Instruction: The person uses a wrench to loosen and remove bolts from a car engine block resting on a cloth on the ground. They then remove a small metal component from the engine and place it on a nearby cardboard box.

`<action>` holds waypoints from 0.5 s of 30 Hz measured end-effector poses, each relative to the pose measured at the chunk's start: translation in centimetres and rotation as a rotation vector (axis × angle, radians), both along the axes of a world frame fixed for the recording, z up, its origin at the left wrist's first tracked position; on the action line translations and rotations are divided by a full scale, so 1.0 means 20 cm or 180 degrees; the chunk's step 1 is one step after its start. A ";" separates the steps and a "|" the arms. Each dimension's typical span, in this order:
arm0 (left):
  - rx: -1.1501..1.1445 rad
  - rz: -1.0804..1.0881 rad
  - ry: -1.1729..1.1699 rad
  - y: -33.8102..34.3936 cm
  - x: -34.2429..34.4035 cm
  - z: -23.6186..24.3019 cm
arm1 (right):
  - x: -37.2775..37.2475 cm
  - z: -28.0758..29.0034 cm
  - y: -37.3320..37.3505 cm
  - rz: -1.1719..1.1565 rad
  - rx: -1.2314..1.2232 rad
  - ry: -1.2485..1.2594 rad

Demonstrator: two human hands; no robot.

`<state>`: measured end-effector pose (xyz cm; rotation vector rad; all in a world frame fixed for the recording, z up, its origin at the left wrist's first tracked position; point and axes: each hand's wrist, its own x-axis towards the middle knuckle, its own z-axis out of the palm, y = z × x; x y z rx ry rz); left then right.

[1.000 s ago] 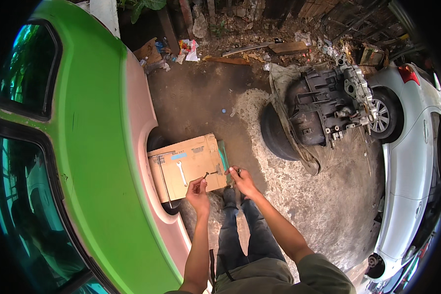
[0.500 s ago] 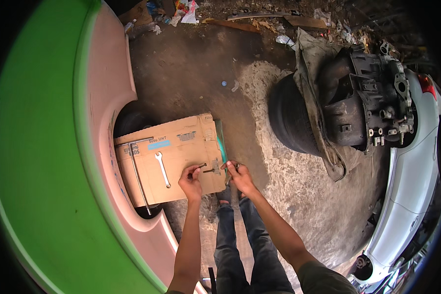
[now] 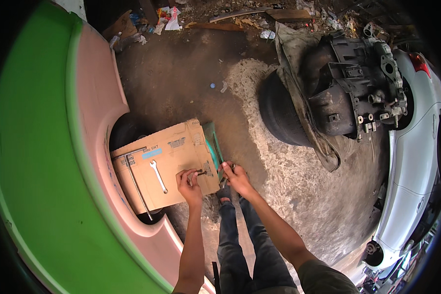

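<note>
My left hand (image 3: pixel 188 186) hovers over the cardboard sheet (image 3: pixel 174 159), its thumb and fingers curled but apart. Just beyond its fingertips, two dark bolts (image 3: pixel 201 172) lie close together on the cardboard. At the sheet's right edge, my right hand (image 3: pixel 237 180) is closed around a small metal piece that looks like a bolt (image 3: pixel 233 167); the fingers hide most of it. A combination wrench (image 3: pixel 159 176) and a long T-handle wrench (image 3: pixel 137 183) lie farther left on the cardboard.
A green and pink vehicle panel (image 3: pixel 39 147) curves along the left. Teal-edged clear material (image 3: pixel 211 142) pokes out from under the cardboard. To the right, a dark engine part (image 3: pixel 345 88) rests with a cloth on a tyre (image 3: pixel 279 115), beside a silver car body (image 3: pixel 411 181). Litter lines the far edge.
The bolt pinched in my left hand now lies beside the other bolt on the cardboard, and those fingers have parted. My right hand stays closed; the whole view has shifted slightly.
</note>
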<state>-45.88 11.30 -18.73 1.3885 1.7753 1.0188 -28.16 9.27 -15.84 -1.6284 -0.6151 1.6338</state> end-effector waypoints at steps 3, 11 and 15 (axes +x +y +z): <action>-0.0009 -0.0135 -0.0025 -0.01 0.05 0.18 | 0.04 0.16 -0.02 -0.0207 0.0010 0.0027; 0.0306 -0.0925 -0.0358 -0.02 0.32 0.86 | 0.27 0.88 -0.20 -0.0793 0.0203 0.0022; 0.0422 -0.1495 -0.0554 -0.05 0.55 1.21 | 0.41 1.21 -0.39 -0.1000 0.0241 -0.0366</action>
